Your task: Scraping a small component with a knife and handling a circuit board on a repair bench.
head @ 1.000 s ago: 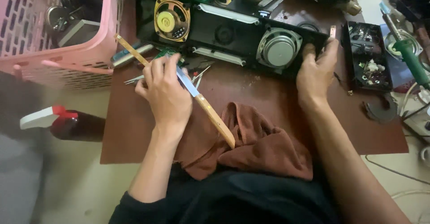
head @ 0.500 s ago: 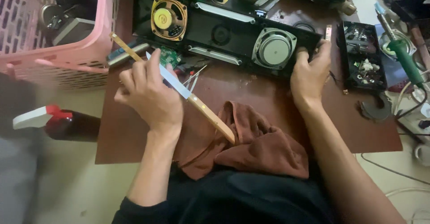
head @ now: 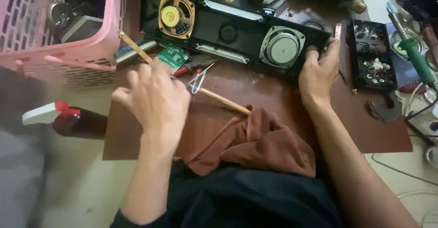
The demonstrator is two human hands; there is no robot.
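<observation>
black speaker panel point(head: 228, 32) flat at the board's point(head: 273, 100) far edge, right hand point(head: 318, 70) clamped on its end to steady it; left hand point(head: 153, 102) curled round a wooden-handled brush point(head: 223, 101), fingers loosely closed.

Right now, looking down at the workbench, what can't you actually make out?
- Left hand, head view: motion-blurred; its back hides the fingertips, so its grip on the wooden-handled tool is unclear.
- Right hand: fingertips curl over the black speaker panel; what they press is hidden.
- Pink basket: cut off by the left and top edges.
- Black parts tray: contents too small to identify.
- Spray bottle: blurred.
</observation>
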